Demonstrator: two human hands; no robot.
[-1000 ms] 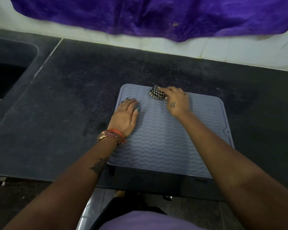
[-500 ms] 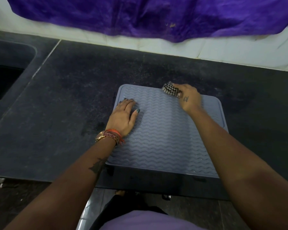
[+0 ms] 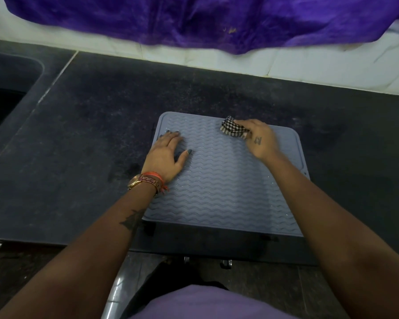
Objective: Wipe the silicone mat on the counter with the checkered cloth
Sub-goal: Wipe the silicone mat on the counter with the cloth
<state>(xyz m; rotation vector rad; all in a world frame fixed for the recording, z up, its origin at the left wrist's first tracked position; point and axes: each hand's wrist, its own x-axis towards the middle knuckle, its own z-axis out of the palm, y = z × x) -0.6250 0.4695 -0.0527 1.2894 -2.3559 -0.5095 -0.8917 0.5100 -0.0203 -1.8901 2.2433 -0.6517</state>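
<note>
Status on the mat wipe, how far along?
Mid-wipe. Done: the silicone mat lies flat on the counter, pinned by the left hand. In hand: the right hand grips the bunched checkered cloth at the mat's far edge. Left: the middle and near rows; whether they've been wiped can't be told.

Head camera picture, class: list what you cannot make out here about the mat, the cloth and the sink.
- Sink, head view: cut off by the left edge, and its basin is too dark to see into.
- Checkered cloth: bunched under the right hand, so its full shape is hidden.
- Mat: the parts under the left hand and the right forearm are covered; whether it is clean or wet cannot be told.
</note>
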